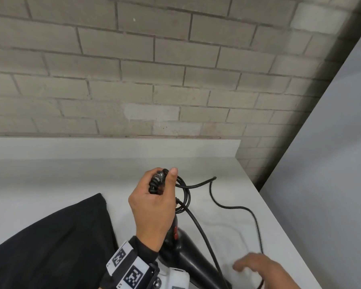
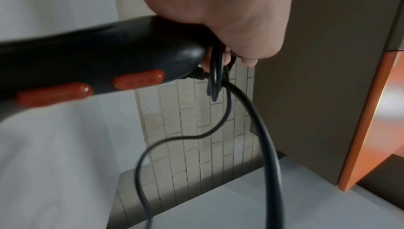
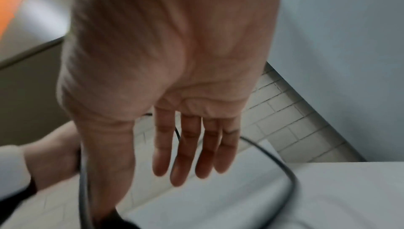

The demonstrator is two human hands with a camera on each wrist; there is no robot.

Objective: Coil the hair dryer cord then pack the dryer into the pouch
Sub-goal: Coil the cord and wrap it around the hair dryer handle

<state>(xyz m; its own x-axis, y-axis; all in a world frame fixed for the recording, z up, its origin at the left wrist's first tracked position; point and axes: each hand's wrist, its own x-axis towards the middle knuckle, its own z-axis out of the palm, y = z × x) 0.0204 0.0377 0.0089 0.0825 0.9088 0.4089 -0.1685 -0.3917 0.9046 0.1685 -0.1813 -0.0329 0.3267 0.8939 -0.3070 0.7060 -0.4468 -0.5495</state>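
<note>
**Left hand grips the dryer handle and cord loops; right hand spread near the loose cord**

In the head view the left hand [image 1: 153, 207] sits at the centre of the frame, fingers curled round the end of the dryer [image 1: 183, 253] handle, with the thumb pointing up. The same grip traps a few small loops of the black cord [image 1: 233, 207] against the handle end. The dryer's black body runs from that hand down toward the bottom edge of the frame, its two red switches showing just below the hand. The left wrist view shows the same: the handle comes in from the left, red switches facing the camera, the loops hang under the clenched fingers, and the cord leaves the handle end just beside them.

From the loops one strand of cord runs down along the dryer toward the lower right. Another arcs out to the right over the white tabletop [image 1: 71, 176] and curves down to the lower right corner.

The right hand [image 1: 258, 270] is at the lower right, blurred, fingers straight and spread, grasping nothing. The cord passes right by it; whether it touches cannot be told.

The black pouch [image 1: 50, 243] lies flat on the tabletop at the lower left, just beside the left wrist.
</note>
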